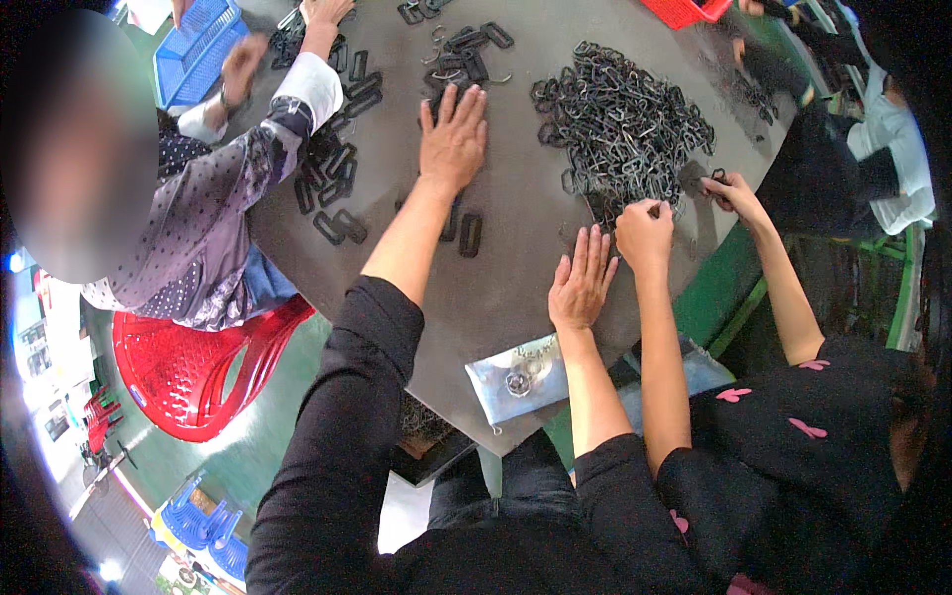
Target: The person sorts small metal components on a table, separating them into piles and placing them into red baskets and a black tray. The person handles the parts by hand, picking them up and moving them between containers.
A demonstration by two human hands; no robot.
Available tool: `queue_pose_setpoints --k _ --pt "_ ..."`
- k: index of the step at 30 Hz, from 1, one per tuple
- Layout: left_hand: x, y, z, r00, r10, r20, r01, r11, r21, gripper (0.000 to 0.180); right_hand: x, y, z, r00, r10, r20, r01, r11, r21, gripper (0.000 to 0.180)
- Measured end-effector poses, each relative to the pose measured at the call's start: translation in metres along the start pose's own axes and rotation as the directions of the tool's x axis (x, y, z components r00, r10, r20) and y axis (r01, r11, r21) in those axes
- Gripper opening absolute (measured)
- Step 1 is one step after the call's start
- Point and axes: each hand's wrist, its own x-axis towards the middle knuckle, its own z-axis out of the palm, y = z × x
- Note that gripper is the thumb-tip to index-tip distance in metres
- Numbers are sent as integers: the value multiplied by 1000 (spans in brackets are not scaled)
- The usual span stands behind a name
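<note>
My left hand (453, 139) lies palm down with its fingers stretched out, over some black oblong rings (464, 61). Its palm hides whatever is directly beneath. More of these black rings (470, 235) lie on the table just below that wrist. Flat and with fingers together, my right hand (583, 285) rests near the table's front edge and grips nothing visible. Beside its wrist is a pale clear pouch (518, 381) with small items in it. Beyond my right hand rises a big heap of black and silvery metal links (625, 129).
A co-worker's hands (645, 235) work close to my right hand, at the heap's near side. Another person's sleeve (307, 94) reaches over scattered black rings (332, 169) at left. A blue basket (198, 50), a red bin (684, 12) and a red chair (188, 382) stand around the grey table (397, 327).
</note>
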Motion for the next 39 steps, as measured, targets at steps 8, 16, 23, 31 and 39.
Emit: queue_pose_setpoints --k 8,16,23,31,39 --pt "61 -54 6 993 -113 16 112 991 72 48 9 -6 -13 999 18 48 -16 999 -40 53" --pt "-108 71 -86 957 -236 170 283 892 -352 75 10 -1 -12 999 42 34 -40 997 -59 53" --pt "-70 77 -38 980 -182 81 198 938 -283 51 10 -4 -10 998 41 42 -38 997 -60 53" --pt "77 3 24 959 -209 -189 216 976 13 47 8 -9 -13 999 25 35 -25 1000 -9 53" --pt "123 -9 0 995 95 39 -101 964 247 44 7 -1 -14 1000 22 7 -22 999 38 53"
